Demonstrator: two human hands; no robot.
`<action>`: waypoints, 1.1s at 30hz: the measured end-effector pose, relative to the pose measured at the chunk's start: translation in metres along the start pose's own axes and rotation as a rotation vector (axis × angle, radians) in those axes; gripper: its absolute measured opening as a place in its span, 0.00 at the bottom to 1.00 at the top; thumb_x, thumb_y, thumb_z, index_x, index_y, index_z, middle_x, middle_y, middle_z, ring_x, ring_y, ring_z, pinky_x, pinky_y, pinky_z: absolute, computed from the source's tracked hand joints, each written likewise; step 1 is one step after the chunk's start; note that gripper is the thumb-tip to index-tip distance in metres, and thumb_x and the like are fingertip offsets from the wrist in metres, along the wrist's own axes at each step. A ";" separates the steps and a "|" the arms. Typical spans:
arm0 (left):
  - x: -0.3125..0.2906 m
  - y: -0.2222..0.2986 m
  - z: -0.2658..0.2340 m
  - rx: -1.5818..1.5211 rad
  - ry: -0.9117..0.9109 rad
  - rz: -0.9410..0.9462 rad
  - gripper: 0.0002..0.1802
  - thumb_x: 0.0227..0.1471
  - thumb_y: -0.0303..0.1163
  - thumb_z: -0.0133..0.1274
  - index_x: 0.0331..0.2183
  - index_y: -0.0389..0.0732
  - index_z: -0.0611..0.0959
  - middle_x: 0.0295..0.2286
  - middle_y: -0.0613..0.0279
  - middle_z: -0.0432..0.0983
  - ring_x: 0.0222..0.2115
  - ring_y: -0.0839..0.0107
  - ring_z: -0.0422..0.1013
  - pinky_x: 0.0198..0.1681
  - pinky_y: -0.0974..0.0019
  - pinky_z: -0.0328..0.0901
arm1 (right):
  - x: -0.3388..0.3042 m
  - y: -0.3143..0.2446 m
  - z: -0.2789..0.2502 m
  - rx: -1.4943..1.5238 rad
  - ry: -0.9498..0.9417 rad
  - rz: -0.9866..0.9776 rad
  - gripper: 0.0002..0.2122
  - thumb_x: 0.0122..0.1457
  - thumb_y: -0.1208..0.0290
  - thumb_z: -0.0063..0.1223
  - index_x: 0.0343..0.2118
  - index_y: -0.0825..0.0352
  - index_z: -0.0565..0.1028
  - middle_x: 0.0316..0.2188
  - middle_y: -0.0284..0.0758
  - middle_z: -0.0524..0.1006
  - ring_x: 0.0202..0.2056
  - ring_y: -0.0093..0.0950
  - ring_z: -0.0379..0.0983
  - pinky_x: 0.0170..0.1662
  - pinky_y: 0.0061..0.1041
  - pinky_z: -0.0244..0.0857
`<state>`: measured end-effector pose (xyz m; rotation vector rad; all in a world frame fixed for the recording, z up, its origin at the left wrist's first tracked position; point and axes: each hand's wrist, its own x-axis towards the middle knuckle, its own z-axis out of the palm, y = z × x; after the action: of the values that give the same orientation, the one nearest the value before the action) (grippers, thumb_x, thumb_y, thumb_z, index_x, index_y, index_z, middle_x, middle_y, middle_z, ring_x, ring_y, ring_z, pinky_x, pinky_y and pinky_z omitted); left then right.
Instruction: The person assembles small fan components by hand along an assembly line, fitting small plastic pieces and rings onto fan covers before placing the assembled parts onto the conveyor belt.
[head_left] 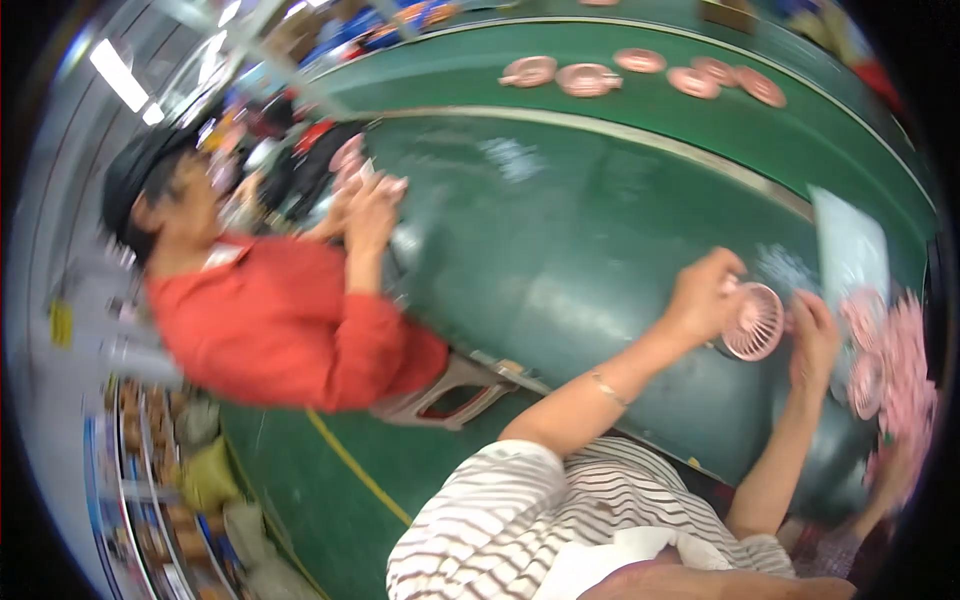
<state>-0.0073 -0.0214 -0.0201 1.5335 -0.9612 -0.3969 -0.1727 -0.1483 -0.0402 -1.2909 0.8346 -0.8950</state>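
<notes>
Over the green bench top, a pink round fan part point(754, 322) with a slotted grille is held up between my two hands. My left hand point(704, 296) is closed on its left side, fingers curled round the rim. At its right edge, my right hand point(816, 342) is closed too, its fingertips pinching a small pink bit beside the grille. Blur hides whether that bit belongs to the same part. Just right of my right hand lie more pink fan grilles point(864, 384), next to a pale plastic bag point(850, 235).
Several pink fan parts point(640, 61) rest on the green conveyor belt point(450, 75) beyond a metal rail point(600, 130). A heap of pink pieces point(905, 360) stands at far right. On the left, a co-worker in a red shirt point(290, 320) handles a pink part beside a stool point(450, 395).
</notes>
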 end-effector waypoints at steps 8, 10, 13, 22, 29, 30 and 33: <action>-0.005 -0.005 0.012 -0.143 -0.206 -0.225 0.19 0.43 0.18 0.55 0.40 0.35 0.70 0.33 0.58 0.73 0.30 0.78 0.70 0.31 0.77 0.66 | -0.010 -0.024 0.025 0.051 0.037 0.057 0.08 0.48 0.78 0.56 0.32 0.73 0.76 0.23 0.35 0.77 0.23 0.20 0.72 0.29 0.16 0.66; -0.009 -0.002 0.022 -0.163 -0.169 -0.201 0.16 0.42 0.20 0.55 0.37 0.35 0.72 0.30 0.60 0.75 0.26 0.80 0.70 0.28 0.77 0.66 | -0.010 -0.017 0.019 0.114 0.027 0.088 0.08 0.48 0.80 0.56 0.32 0.75 0.76 0.25 0.37 0.77 0.23 0.20 0.72 0.28 0.17 0.66; -0.009 -0.004 0.022 -0.225 -0.210 -0.226 0.14 0.43 0.20 0.56 0.35 0.34 0.74 0.27 0.62 0.75 0.25 0.82 0.69 0.28 0.78 0.65 | -0.015 -0.024 0.025 0.096 0.016 0.119 0.07 0.49 0.82 0.54 0.32 0.75 0.76 0.25 0.37 0.77 0.25 0.20 0.72 0.28 0.16 0.67; -0.011 0.004 0.025 -0.355 -0.215 -0.212 0.15 0.43 0.18 0.56 0.38 0.35 0.79 0.32 0.63 0.74 0.30 0.81 0.70 0.33 0.78 0.68 | -0.013 -0.015 0.025 0.112 -0.118 0.113 0.06 0.49 0.81 0.55 0.31 0.75 0.75 0.24 0.35 0.76 0.25 0.18 0.72 0.30 0.15 0.67; -0.011 -0.006 0.024 -0.334 -0.247 -0.095 0.16 0.43 0.17 0.56 0.39 0.33 0.77 0.30 0.64 0.74 0.28 0.81 0.69 0.31 0.78 0.67 | -0.016 -0.016 0.030 0.076 -0.092 0.109 0.05 0.51 0.80 0.54 0.31 0.74 0.75 0.24 0.34 0.76 0.25 0.17 0.72 0.28 0.15 0.67; -0.010 -0.006 0.023 -0.395 -0.257 -0.140 0.16 0.43 0.17 0.56 0.39 0.33 0.76 0.30 0.64 0.74 0.27 0.81 0.69 0.31 0.78 0.67 | -0.016 -0.013 0.031 0.077 -0.094 0.109 0.05 0.51 0.80 0.54 0.31 0.74 0.75 0.24 0.34 0.76 0.25 0.17 0.72 0.28 0.15 0.67; -0.008 -0.004 0.022 -0.507 -0.271 -0.256 0.16 0.43 0.17 0.56 0.38 0.32 0.76 0.29 0.64 0.74 0.27 0.81 0.69 0.31 0.78 0.67 | -0.018 -0.007 0.037 -0.005 -0.063 0.086 0.05 0.51 0.80 0.53 0.31 0.74 0.74 0.24 0.34 0.76 0.24 0.16 0.72 0.28 0.15 0.67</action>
<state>-0.0264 -0.0303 -0.0311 1.1520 -0.7890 -0.9730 -0.1479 -0.1173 -0.0295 -1.2712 0.8372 -0.7809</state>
